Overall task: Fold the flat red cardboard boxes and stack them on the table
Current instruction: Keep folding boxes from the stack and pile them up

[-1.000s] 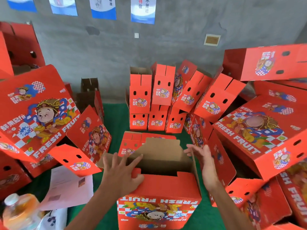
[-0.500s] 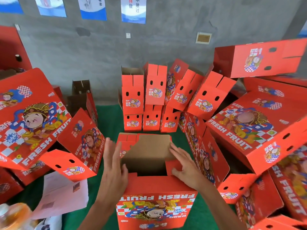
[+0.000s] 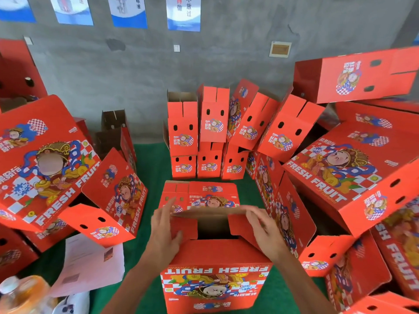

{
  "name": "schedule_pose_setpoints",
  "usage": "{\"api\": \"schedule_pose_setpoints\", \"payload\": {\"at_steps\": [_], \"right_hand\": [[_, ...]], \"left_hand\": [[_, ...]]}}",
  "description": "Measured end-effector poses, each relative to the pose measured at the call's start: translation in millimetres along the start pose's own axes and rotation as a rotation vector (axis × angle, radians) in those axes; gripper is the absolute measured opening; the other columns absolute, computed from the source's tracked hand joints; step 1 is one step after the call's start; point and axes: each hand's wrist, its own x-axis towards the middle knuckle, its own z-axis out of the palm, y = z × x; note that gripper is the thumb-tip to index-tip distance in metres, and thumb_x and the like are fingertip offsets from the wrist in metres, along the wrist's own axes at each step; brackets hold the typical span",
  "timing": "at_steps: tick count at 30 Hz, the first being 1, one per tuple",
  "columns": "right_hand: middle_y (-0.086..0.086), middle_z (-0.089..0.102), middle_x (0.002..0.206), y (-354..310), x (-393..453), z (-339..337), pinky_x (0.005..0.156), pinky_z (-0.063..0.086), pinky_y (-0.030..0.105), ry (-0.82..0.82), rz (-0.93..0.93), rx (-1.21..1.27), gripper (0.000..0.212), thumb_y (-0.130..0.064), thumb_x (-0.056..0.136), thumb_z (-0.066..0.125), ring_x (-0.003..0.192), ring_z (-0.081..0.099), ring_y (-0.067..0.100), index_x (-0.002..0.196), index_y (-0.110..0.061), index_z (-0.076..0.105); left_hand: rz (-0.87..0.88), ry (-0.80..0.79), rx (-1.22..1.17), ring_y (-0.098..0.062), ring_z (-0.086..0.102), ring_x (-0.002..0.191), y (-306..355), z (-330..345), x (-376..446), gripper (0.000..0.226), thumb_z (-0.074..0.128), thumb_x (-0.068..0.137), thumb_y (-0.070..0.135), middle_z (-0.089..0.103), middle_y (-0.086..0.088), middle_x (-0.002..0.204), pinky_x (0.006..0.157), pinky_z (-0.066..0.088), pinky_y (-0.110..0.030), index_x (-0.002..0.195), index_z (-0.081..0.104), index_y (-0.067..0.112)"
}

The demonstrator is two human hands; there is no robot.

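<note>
Worn on the head, looked forward and down, close over the green table [image 3: 156, 159], toward the grey wall [image 3: 136, 71].

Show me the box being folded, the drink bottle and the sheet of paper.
box [image 3: 215, 252], head view, red top panel nearest the camera
drink bottle [image 3: 22, 293], head view, orange body
sheet of paper [image 3: 88, 266], head view, its middle
</note>
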Motion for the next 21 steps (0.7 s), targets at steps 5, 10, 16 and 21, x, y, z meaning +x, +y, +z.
{"api": "schedule_pose_setpoints", "payload": {"at_steps": [5, 10, 16, 21], "right_hand": [[-0.023, 0.046, 0.146, 3, 1, 0, 0.115, 0.032, 0.027, -0.249, 0.048, -0.167, 0.024, -0.05, 0.094, 0.07, 0.143, 0.035, 0.001, 0.117, -0.045, 0.066], [-0.022, 0.041, 0.139, 2, 8, 4, 0.111, 0.04, 0.035, -0.285, 0.078, -0.417, 0.071, -0.069, 0.085, 0.069, 0.132, 0.038, 0.004, 0.145, -0.046, 0.04], [-0.015, 0.044, 0.137, 1, 21, 16, 0.109, 0.039, 0.036, -0.257, 0.058, -0.632, 0.074, -0.072, 0.083, 0.067, 0.13, 0.036, 0.009, 0.144, -0.038, 0.043], [0.0, 0.064, 0.115, -5, 24, 2, 0.101, 0.046, 0.042, 0.007, 0.382, -0.312, 0.075, -0.078, 0.094, 0.024, 0.115, 0.059, 0.022, 0.113, -0.02, 0.066]], "left_hand": [[-0.011, -0.208, -0.06, -0.012, 0.021, 0.155, -4, -2, -4, 0.043, 0.042, 0.098, 0.023, 0.033, 0.018, 0.16, 0.128, 0.019, -0.049, 0.125, 0.061, 0.051], [-0.077, -0.353, 0.422, -0.006, 0.017, 0.15, 5, 3, 7, 0.088, 0.056, 0.082, 0.083, 0.023, 0.023, 0.155, 0.119, 0.037, -0.044, 0.155, 0.023, 0.046], [-0.112, -0.303, 0.584, -0.012, 0.024, 0.146, 10, 13, 19, 0.075, 0.047, 0.091, 0.078, 0.032, 0.011, 0.151, 0.107, 0.048, -0.049, 0.156, 0.026, 0.046], [-0.239, -0.303, 0.544, -0.03, 0.005, 0.158, 7, 10, 20, 0.072, 0.028, 0.096, 0.079, 0.014, 0.002, 0.169, 0.118, 0.034, -0.06, 0.158, 0.026, 0.042]]}}
